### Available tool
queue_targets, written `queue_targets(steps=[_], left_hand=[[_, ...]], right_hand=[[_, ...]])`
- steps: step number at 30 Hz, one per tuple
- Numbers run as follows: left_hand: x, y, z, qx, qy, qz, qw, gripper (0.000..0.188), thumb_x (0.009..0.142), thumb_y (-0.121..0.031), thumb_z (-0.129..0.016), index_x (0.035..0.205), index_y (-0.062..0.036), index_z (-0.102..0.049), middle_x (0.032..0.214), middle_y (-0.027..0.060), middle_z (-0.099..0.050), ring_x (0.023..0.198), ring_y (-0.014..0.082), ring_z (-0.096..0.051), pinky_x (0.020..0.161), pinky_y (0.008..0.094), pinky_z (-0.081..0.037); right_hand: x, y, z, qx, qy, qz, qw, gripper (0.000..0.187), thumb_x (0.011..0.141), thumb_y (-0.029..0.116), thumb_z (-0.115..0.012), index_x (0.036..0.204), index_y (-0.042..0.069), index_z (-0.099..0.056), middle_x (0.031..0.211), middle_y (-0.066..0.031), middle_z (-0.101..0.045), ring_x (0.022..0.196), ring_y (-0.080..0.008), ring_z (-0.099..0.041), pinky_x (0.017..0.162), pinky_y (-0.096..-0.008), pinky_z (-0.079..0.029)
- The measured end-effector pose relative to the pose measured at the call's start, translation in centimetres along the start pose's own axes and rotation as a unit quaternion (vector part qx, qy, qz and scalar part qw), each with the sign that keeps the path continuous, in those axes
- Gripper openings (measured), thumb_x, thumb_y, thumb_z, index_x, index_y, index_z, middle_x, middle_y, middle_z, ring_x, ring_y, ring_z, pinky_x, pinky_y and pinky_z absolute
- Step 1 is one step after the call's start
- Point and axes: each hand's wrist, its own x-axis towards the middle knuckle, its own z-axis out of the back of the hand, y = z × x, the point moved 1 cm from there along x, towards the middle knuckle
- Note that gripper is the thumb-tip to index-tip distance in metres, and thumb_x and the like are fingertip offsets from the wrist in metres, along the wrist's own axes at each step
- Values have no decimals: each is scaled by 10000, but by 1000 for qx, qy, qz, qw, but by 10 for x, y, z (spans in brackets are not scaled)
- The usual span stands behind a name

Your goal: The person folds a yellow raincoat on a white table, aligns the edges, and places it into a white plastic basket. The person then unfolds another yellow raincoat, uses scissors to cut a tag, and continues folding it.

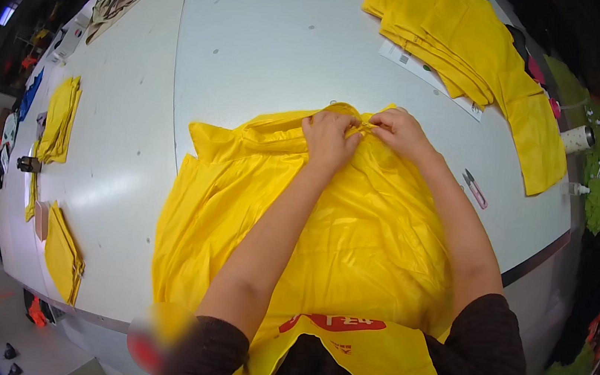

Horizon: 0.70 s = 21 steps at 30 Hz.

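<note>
A large yellow garment (353, 246) of thin, shiny cloth is spread over the table in front of me, its near part hanging toward my body. Along its far edge the cloth is folded and gathered. My left hand (331, 139) rests on that edge, with its thumb and fingers closed on the cloth. Just to the right, my right hand (400, 131) pinches the same edge between thumb and fingertips. The two hands almost meet at a small bunched spot, whose detail is partly hidden by the fingers.
Pink-handled thread snips (476, 190) lie right of the garment. Folded yellow pieces (446, 33) are stacked at the far right, near a white cone (577, 139). More yellow cloth (61, 119) lies along the left edge, with a beige item (116, 6) farther back.
</note>
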Motion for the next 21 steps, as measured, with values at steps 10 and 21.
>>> queue_targets(steps=[10, 21], left_hand=[[-1, 8, -4, -86, -4, -97, 992, 239, 693, -154, -728, 889, -48, -641, 799, 86, -581, 772, 279, -542, 696, 376, -428], [3, 0, 2, -164, -19, -80, 983, 190, 692, -118, -742, 830, -25, -650, 738, 99, -642, 674, 240, -591, 632, 320, -466]], right_hand=[[-10, 5, -10, 142, -113, -33, 983, 111, 804, 121, -605, 856, 26, -629, 832, -93, -629, 796, -240, -559, 724, -321, -455], [-6, 14, -5, 201, -30, -68, 977, 144, 825, 115, -611, 891, -8, -647, 812, -87, -617, 757, -156, -565, 705, -264, -453]])
